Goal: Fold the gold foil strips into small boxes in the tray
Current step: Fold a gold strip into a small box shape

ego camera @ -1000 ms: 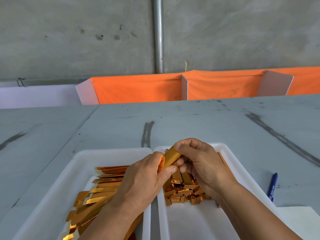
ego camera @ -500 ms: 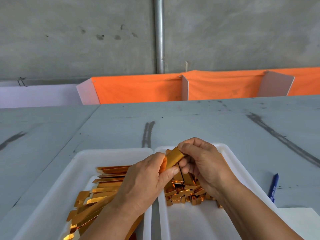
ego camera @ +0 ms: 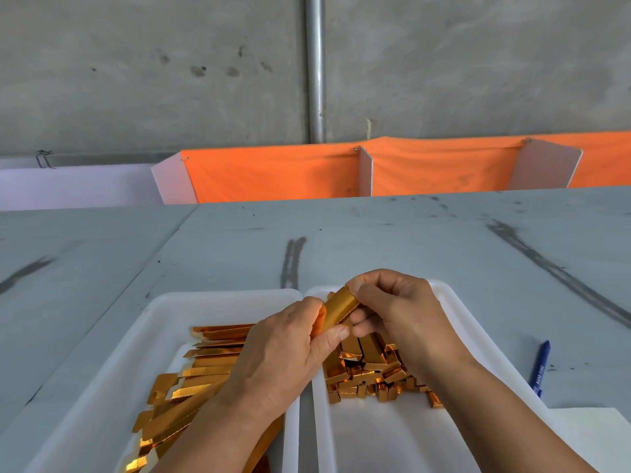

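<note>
Fingers [ego camera: 333, 336] pinch shiny gold strip [ego camera: 339, 307], folded boxlike.

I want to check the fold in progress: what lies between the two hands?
The head view shows one gold foil strip, partly folded, spanning the gap; the left hand pinches its lower end, the right hand its upper end.

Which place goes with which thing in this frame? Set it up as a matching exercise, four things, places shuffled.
1. flat gold foil strips
2. small folded gold foil boxes
3. blue plastic pen
4. partly folded gold foil piece

A. on the grey table
B. pinched between left hand and right hand
C. in the right white plastic tray
D. in the left white plastic tray

Pairs: 1-D, 2-C, 3-A, 4-B.
</note>
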